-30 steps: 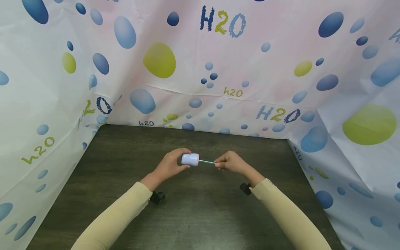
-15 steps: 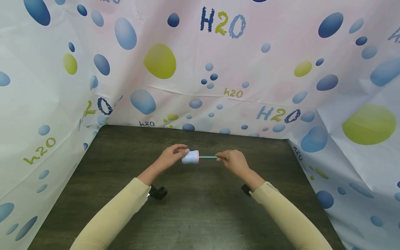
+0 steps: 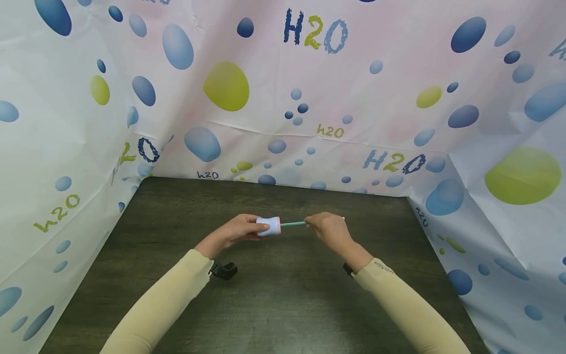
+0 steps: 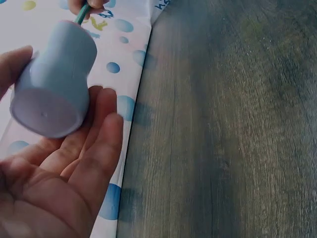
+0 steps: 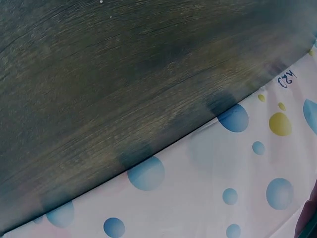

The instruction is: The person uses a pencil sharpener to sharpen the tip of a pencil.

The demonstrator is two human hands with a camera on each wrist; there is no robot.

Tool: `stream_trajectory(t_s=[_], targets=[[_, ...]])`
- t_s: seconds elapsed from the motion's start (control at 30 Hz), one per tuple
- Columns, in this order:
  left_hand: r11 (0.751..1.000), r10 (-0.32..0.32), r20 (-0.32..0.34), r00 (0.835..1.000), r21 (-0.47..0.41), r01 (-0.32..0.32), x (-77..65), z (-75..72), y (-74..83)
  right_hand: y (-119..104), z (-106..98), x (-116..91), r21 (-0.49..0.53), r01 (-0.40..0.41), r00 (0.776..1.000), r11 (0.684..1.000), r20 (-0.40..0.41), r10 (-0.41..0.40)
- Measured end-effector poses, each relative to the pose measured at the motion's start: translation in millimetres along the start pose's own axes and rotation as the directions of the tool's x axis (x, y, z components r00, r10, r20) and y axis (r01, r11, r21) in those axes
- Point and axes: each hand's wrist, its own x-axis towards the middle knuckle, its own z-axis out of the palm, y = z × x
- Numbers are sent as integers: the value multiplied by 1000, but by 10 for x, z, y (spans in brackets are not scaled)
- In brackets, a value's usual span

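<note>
- Your left hand [image 3: 236, 229] holds the pale blue container [image 3: 268, 226] sideways between thumb and fingers, over the table [image 3: 283, 295]
- Your right hand [image 3: 330, 230] pinches the green stick [image 3: 293, 224], which meets the container's pink-rimmed end

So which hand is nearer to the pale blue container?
Left. The left hand holds the pale blue container; the right hand is apart from it, gripping the green stick.
</note>
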Motion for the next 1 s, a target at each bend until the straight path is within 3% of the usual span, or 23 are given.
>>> stream_trajectory(t_s=[0.2, 0.47, 0.73, 1.0], targets=[[995, -2, -90, 996, 101, 11, 2, 44, 10, 11, -9, -38, -1, 57, 998, 998, 17, -57], [989, 26, -147, 989, 146, -4, 3, 81, 8, 9, -24, -22, 50, 24, 995, 998, 92, -29], [961, 139, -178, 974, 263, -89, -28, 85, -19, -19, -65, 23, 170, -71, 978, 983, 207, 35], [931, 204, -199, 958, 342, -127, -36, 100, -17, -15, -108, 64, 215, -164, 939, 963, 332, 86]])
